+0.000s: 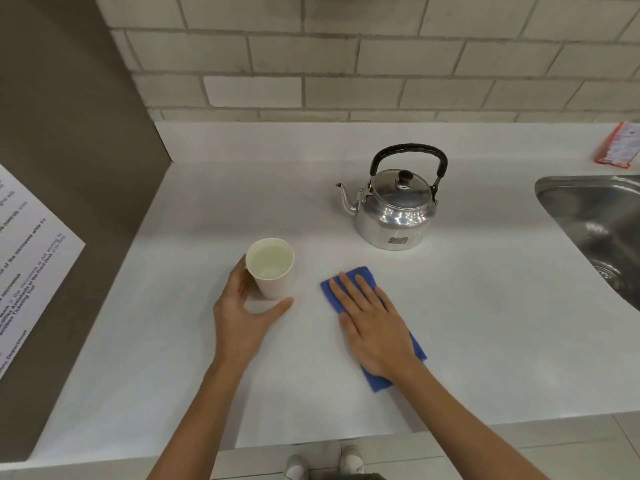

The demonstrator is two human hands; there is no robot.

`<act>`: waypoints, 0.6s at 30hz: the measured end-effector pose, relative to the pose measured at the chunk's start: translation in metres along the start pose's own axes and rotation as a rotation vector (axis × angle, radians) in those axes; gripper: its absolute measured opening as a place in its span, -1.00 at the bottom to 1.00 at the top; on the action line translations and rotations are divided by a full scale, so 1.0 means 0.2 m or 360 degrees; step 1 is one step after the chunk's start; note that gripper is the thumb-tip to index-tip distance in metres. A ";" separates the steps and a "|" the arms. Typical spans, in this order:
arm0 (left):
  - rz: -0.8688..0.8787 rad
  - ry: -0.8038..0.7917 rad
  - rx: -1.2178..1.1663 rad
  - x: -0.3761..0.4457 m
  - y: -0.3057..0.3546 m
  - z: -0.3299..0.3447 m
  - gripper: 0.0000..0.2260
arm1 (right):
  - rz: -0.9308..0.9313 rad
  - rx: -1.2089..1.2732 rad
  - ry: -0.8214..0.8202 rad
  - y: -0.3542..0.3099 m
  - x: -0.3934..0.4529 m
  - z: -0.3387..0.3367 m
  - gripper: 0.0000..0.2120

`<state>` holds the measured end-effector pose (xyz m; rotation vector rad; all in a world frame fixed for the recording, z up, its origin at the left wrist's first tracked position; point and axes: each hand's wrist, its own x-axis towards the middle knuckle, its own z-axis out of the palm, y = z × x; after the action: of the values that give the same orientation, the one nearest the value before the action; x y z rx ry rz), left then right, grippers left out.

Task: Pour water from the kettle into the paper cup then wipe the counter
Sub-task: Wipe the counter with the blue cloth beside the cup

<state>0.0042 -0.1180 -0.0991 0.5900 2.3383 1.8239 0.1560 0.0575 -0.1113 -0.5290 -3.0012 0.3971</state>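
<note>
White table carried the water-filled paper cup, light and crushable, loosely cupped low by the left hand, while at its 3 o'clock the right hand pressed flat on the soft blue cloth

We can only make out scraps on the white notice on the left wall: "of the microwave", "controls". The kettle sticker and far-right red packet are unreadable.

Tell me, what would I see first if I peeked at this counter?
A shiny kettle stands near the back of the white counter, beside the sink. In front, the right hand lies flat on a bright blue cloth, and the left hand curls around a paper cup of water.
</note>
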 end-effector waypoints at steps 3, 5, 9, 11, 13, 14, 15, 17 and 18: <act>-0.0056 -0.0031 0.0366 -0.14 -0.03 -0.07 -0.27 | 0.0187 -0.0011 0.0018 0.05 0.13 -0.03 -0.47; -0.0042 -0.0072 0.0553 -0.20 -0.04 -0.08 -0.35 | 0.0282 -0.0028 0.0006 -0.01 0.27 -0.04 -0.47; 0.0022 -0.0169 0.0835 -0.24 -0.03 -0.05 -0.44 | 0.0103 -0.0062 -0.0027 -0.15 0.22 0.00 -0.47; 0.0054 -0.0181 0.0905 -0.24 -0.02 -0.04 -0.45 | -0.0018 -0.0039 -0.0026 -0.12 0.03 0.02 -0.47; 0.0080 -0.0179 0.0950 -0.24 -0.03 -0.03 -0.46 | 0.0012 0.0007 -0.0013 -0.02 -0.08 0.01 -0.47; 0.0088 -0.0175 0.0964 -0.24 -0.03 -0.03 -0.46 | 0.0072 0.0004 0.0000 0.04 -0.09 -0.01 -0.48; 0.0098 -0.0172 0.0973 -0.24 -0.03 -0.03 -0.47 | 0.0148 -0.0004 0.0005 0.07 -0.06 -0.03 -0.48; 0.0118 -0.0169 0.0988 -0.25 -0.02 -0.03 -0.47 | 0.0264 -0.0005 0.0019 0.08 0.05 -0.07 -0.48; 0.0116 -0.0166 0.0981 -0.24 -0.02 -0.03 -0.47 | 0.0282 -0.0002 0.0012 0.05 0.10 -0.07 -0.48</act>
<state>0.0466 -0.1416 -0.1079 0.8140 2.8217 1.0289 0.1416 0.0773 -0.0995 -0.7981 -2.9573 0.4027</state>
